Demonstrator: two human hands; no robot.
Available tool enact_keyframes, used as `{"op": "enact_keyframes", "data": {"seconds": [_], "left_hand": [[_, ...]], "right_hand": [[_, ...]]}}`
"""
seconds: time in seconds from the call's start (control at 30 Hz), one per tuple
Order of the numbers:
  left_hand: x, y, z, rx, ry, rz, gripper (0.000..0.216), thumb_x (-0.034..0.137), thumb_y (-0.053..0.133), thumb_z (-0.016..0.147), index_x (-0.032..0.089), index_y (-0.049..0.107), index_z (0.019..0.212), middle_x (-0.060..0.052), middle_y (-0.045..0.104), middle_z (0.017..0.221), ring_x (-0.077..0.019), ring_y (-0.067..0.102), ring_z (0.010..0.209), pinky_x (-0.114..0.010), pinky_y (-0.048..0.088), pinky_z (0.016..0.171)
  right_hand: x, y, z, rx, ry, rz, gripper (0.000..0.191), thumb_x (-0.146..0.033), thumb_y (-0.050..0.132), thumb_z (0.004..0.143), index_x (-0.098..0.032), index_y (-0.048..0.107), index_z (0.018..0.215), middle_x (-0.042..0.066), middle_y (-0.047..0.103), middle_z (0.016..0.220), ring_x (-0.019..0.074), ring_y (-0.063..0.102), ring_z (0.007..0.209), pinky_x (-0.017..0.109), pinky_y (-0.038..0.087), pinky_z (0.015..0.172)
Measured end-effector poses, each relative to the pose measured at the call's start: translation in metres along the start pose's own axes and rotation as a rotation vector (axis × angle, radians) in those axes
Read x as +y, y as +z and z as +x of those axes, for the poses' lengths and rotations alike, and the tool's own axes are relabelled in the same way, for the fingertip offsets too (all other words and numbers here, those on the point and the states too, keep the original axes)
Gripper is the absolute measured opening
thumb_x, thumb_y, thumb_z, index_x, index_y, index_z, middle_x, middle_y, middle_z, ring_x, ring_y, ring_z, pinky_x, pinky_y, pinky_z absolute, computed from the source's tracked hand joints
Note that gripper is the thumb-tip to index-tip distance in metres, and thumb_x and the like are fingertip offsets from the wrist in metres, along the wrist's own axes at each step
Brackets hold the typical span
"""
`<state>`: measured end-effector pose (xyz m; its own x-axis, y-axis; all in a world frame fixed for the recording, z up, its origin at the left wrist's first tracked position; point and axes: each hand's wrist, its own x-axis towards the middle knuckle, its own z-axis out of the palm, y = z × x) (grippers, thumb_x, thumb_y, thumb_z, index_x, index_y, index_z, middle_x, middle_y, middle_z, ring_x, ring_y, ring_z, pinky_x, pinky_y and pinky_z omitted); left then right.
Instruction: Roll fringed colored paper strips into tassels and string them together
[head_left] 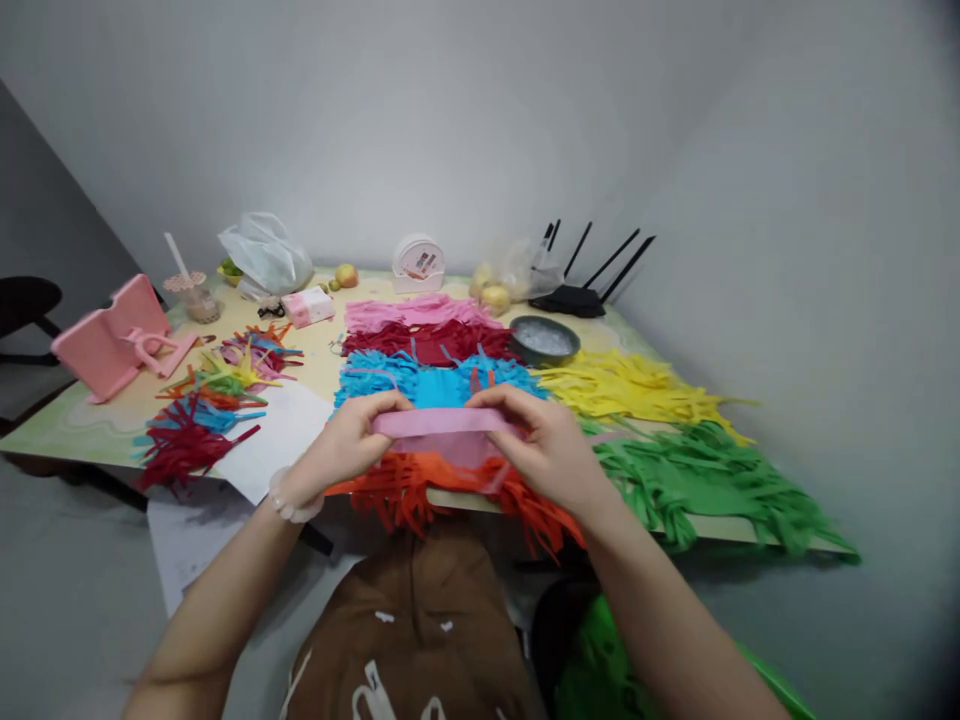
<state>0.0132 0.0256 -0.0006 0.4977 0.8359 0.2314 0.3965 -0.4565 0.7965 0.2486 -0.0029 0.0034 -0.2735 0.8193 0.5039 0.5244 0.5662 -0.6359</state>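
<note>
A lilac-pink strip (439, 423), thin and band-like, is stretched level between my two hands over the front of the table. My left hand (360, 438) pinches its left end, thumb below and fingers above. At the other end my right hand (547, 448) grips it in the same way. A looser lilac part hangs below the band. Under and in front of my hands lies fringed orange material (409, 490), drooping over the table edge. Just beyond them is a blue fringed piece (442, 385), partly hidden by my fingers.
Dark red (435, 345), pink (420, 312), yellow (630, 385) and green (705, 480) fringed pieces cover the table. A dark bowl (544, 340) stands right of centre, a black antennaed device (570, 300) behind it. Left are colourful fringed bundles (199, 415), a pink stand (116, 340) and a lidded cup (201, 300).
</note>
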Motion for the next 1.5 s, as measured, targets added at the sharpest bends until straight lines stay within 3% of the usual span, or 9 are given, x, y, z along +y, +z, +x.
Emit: {"op": "enact_keyframes", "data": {"seconds": [0.17, 0.33, 0.63, 0.83, 0.93, 1.03, 1.27, 1.4, 1.5], "left_hand": [[0.009, -0.009, -0.001, -0.068, -0.054, -0.092, 0.029, 0.011, 0.044, 0.065, 0.018, 0.066, 0.082, -0.001, 0.070, 0.082, -0.0173, 0.064, 0.077, -0.024, 0.049, 0.071], [0.008, -0.015, -0.009, 0.057, -0.077, -0.142, 0.039, 0.014, 0.053, 0.069, 0.021, 0.074, 0.101, -0.005, 0.073, 0.109, -0.0226, 0.065, 0.101, -0.030, 0.050, 0.088], [0.004, -0.024, -0.021, -0.083, -0.013, -0.232, 0.026, 0.018, 0.056, 0.077, 0.025, 0.081, 0.073, -0.008, 0.072, 0.092, -0.0209, 0.065, 0.083, -0.032, 0.053, 0.076], [0.014, -0.039, -0.021, -0.314, 0.043, -0.245, 0.054, 0.030, 0.072, 0.077, 0.032, 0.063, 0.130, -0.007, 0.061, 0.133, -0.0268, 0.057, 0.121, -0.034, 0.047, 0.098], [0.013, -0.031, -0.011, -0.316, -0.094, -0.348, 0.061, 0.044, 0.069, 0.079, 0.026, 0.057, 0.135, -0.009, 0.068, 0.118, -0.0245, 0.065, 0.101, -0.028, 0.052, 0.078], [0.013, -0.024, -0.001, -0.406, -0.189, -0.202, 0.033, 0.047, 0.063, 0.083, 0.016, 0.072, 0.087, -0.002, 0.064, 0.072, -0.0119, 0.053, 0.058, -0.021, 0.037, 0.050], [0.025, -0.023, -0.001, -0.323, -0.092, 0.061, 0.035, 0.041, 0.056, 0.088, 0.015, 0.054, 0.064, 0.005, 0.045, 0.059, -0.0080, 0.037, 0.054, -0.021, 0.027, 0.051], [0.030, -0.018, -0.004, -0.284, -0.070, 0.178, 0.032, 0.037, 0.053, 0.090, 0.015, 0.052, 0.066, 0.005, 0.043, 0.060, -0.0087, 0.037, 0.057, -0.021, 0.027, 0.054], [0.031, -0.015, -0.004, -0.293, -0.067, 0.218, 0.031, 0.037, 0.052, 0.091, 0.016, 0.052, 0.068, 0.006, 0.045, 0.061, -0.0089, 0.038, 0.058, -0.022, 0.027, 0.055]], "right_hand": [[0.000, -0.013, -0.004, -0.151, 0.081, 0.068, 0.018, -0.014, 0.052, 0.078, -0.020, 0.067, 0.084, -0.001, 0.069, 0.073, 0.0157, 0.062, 0.063, 0.023, 0.046, 0.059], [0.003, -0.010, -0.010, -0.039, 0.082, 0.231, 0.028, -0.013, 0.055, 0.078, -0.022, 0.074, 0.097, 0.002, 0.074, 0.090, 0.0189, 0.068, 0.082, 0.027, 0.052, 0.073], [0.011, -0.002, -0.012, -0.025, 0.101, 0.592, 0.027, -0.007, 0.054, 0.071, -0.023, 0.075, 0.065, 0.003, 0.067, 0.081, 0.0124, 0.060, 0.062, 0.022, 0.049, 0.052], [0.010, -0.007, -0.006, -0.094, 0.023, 0.493, 0.031, -0.003, 0.050, 0.068, -0.023, 0.072, 0.059, 0.002, 0.065, 0.077, 0.0138, 0.061, 0.068, 0.024, 0.050, 0.058], [0.004, -0.012, -0.002, -0.148, -0.045, 0.375, 0.033, -0.004, 0.047, 0.071, -0.023, 0.072, 0.059, 0.003, 0.066, 0.083, 0.0146, 0.063, 0.073, 0.026, 0.051, 0.064], [-0.002, -0.018, 0.000, -0.215, -0.136, 0.277, 0.038, -0.003, 0.045, 0.074, -0.024, 0.073, 0.061, 0.002, 0.067, 0.085, 0.0143, 0.064, 0.075, 0.027, 0.050, 0.066], [0.002, -0.046, 0.006, -0.426, -0.147, 0.083, 0.038, -0.009, 0.046, 0.084, -0.030, 0.077, 0.095, 0.002, 0.072, 0.103, 0.0174, 0.068, 0.093, 0.029, 0.053, 0.082], [0.002, -0.058, 0.008, -0.611, -0.026, 0.070, 0.061, -0.027, 0.059, 0.088, -0.027, 0.045, 0.147, 0.006, 0.058, 0.141, 0.0250, 0.057, 0.125, 0.034, 0.049, 0.098], [-0.004, -0.044, 0.008, -0.541, 0.047, 0.048, 0.068, -0.040, 0.066, 0.086, -0.024, 0.042, 0.147, 0.009, 0.059, 0.139, 0.0264, 0.058, 0.123, 0.032, 0.050, 0.093]]}}
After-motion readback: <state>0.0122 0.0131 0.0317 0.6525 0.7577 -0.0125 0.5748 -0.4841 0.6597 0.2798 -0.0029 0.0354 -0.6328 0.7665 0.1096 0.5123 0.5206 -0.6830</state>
